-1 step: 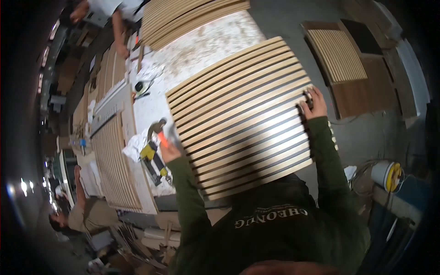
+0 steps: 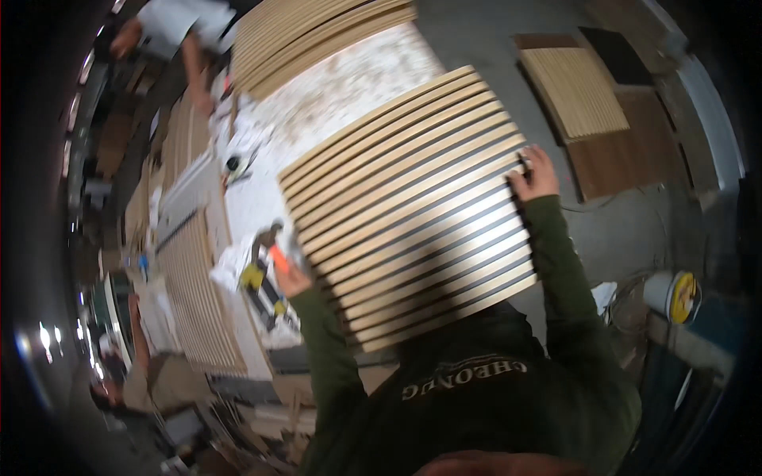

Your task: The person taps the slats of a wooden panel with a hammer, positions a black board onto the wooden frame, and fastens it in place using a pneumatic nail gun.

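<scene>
A pale wooden slatted panel [image 2: 397,198] with dark gaps between its slats lies in front of me, tilted a little in the view. My right hand [image 2: 541,176] is closed over the panel's right edge, its fingertips partly hidden there. At the left edge, my left hand [image 2: 294,280] grips a hammer [image 2: 279,258] by its orange handle, with the dark head pointing away from me. Just left of that hand, a yellow-green and black nail gun [image 2: 255,278] rests on white wrapping. My chest hides part of the panel's near side.
Slatted panels [image 2: 305,40] lie stacked at the far end of the white, stained table [image 2: 349,75]. Another slatted panel [image 2: 194,289] lies on the left. Co-workers [image 2: 178,28] stand at far left and near left. On the right are a panel pile [image 2: 575,91] and a bucket [image 2: 659,293].
The whole view has shifted slightly, so the panel and both hands sit a little further left in the picture. Both hands keep their hold.
</scene>
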